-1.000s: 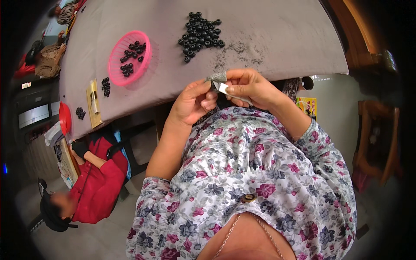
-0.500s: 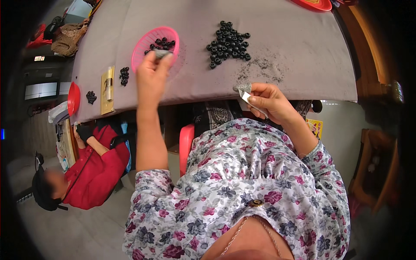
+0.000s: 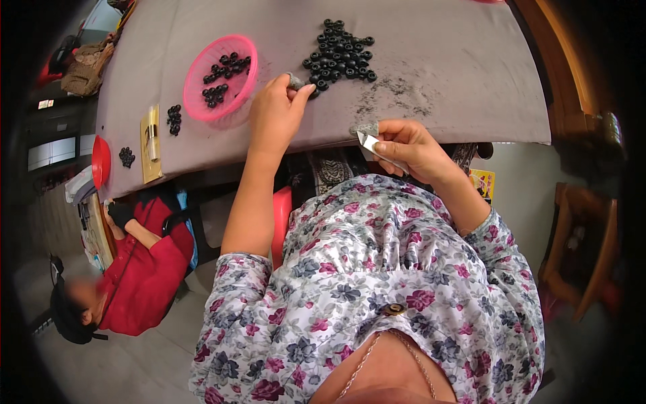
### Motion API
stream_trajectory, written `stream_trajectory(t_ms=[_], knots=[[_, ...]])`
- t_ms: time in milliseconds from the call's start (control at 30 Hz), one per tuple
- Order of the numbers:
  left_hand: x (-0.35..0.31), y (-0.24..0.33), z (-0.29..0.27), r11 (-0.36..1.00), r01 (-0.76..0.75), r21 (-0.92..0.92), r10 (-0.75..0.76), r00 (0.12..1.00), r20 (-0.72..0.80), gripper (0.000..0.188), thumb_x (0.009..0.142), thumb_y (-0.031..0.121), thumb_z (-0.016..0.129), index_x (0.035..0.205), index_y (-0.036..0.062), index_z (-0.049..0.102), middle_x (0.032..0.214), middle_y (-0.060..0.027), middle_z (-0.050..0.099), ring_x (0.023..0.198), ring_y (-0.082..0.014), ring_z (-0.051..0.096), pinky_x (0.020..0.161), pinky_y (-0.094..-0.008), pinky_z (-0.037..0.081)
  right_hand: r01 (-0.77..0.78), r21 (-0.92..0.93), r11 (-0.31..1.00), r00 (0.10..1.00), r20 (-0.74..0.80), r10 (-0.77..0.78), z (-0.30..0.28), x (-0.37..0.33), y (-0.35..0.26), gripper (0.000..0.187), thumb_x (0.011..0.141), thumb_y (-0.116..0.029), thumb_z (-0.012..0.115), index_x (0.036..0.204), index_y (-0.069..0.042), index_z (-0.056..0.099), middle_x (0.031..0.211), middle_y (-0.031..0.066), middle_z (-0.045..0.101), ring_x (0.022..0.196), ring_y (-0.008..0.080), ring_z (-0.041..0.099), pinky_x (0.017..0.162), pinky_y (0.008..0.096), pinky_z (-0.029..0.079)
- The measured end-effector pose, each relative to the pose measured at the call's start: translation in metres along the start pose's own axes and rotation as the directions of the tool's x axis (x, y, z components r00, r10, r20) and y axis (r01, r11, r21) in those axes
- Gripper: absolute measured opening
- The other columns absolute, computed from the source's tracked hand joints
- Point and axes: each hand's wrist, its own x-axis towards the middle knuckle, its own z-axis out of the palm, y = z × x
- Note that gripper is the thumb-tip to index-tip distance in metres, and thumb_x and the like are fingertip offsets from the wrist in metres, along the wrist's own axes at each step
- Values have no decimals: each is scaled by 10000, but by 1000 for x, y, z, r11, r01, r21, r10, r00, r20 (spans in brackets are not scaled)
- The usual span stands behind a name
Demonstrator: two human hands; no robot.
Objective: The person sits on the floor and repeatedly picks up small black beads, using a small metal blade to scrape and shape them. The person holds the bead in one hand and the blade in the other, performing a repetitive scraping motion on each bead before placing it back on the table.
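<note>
My left hand [image 3: 278, 111] is at the near-left edge of a pile of black round beads [image 3: 342, 54], some with visible holes. A grey covering wraps its index fingertip. Its thumb and index finger are apart, and the thumb tip meets or nearly meets a bead at the pile's edge. My right hand [image 3: 409, 149] stays over the table's front edge, closed on a white flat, narrow piece [image 3: 371, 144]; its exact kind is unclear. Another grey covering [image 3: 364, 128] is on that hand's index fingertip. A pink plastic basket [image 3: 190, 81] holds several black beads, left of my left hand.
Dark crumbs [image 3: 397, 97] lie on the grey tablecloth [image 3: 464, 60] right of the pile. Small black clusters [image 3: 174, 120], a yellowish packet [image 3: 149, 158] and a red bowl [image 3: 101, 161] are on the left. A person in red [image 3: 145, 269] sits beyond them.
My left hand has moved right, from over the pink basket to the pile's edge. The dark thing at its fingertips over the basket is gone from them. My right hand keeps its hold.
</note>
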Motion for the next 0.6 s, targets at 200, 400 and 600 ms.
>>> stream_trajectory(t_ms=[200,400,600], knots=[[0,6,8,999,5,-40,-4,1000,19,313,795,263,717,752,-10,571,705,-148,607,645,-328,589,601,-422,449,-3,-65,998,1000,6,3,0,2,-3,122,922,-131,611,943,-11,629,692,0,592,539,38,524,454,178,366],[-10,6,2,994,-38,-99,46,996,75,294,803,232,709,773,-28,576,727,-168,618,641,-324,595,596,-404,453,13,-84,996,1000,-17,-14,-1,2,0,133,922,-166,616,910,-34,631,649,-19,576,523,33,509,454,178,354],[-21,9,-2,991,-111,-69,120,984,131,253,800,184,713,824,-32,583,748,-186,619,644,-323,598,598,-390,456,22,-162,987,999,-22,-26,-3,1,1,154,940,-155,588,992,-17,634,753,-2,596,579,22,511,474,159,374]])
